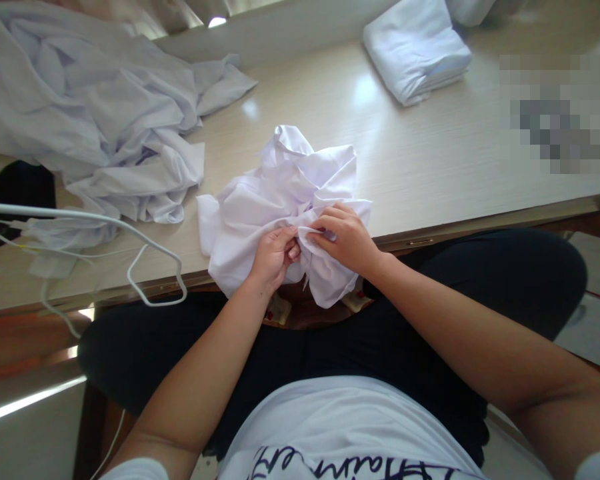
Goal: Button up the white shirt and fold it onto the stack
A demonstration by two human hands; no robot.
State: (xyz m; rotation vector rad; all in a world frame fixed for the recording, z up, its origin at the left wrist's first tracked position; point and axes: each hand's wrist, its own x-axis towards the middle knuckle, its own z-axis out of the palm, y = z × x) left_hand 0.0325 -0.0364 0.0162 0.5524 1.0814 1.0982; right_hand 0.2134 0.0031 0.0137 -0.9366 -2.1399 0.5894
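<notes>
A crumpled white cloth garment point(250, 207) lies bunched at the front edge of the table, part of it hanging over the edge. My left hand point(276, 257) is closed on a fold of it, thumb against curled fingers. Just to the right, my right hand point(343, 237) pinches the same fabric between thumb and fingers, the fingertips of both hands nearly meeting. Whatever small detail sits between the fingertips is too small to make out.
A big heap of white fabric point(105, 100) covers the table's left side, beside a black item point(23, 193). A white curved wire or cable point(150, 233) juts over the left front edge. Folded white cloth point(415, 50) lies at the back right of the table point(445, 153).
</notes>
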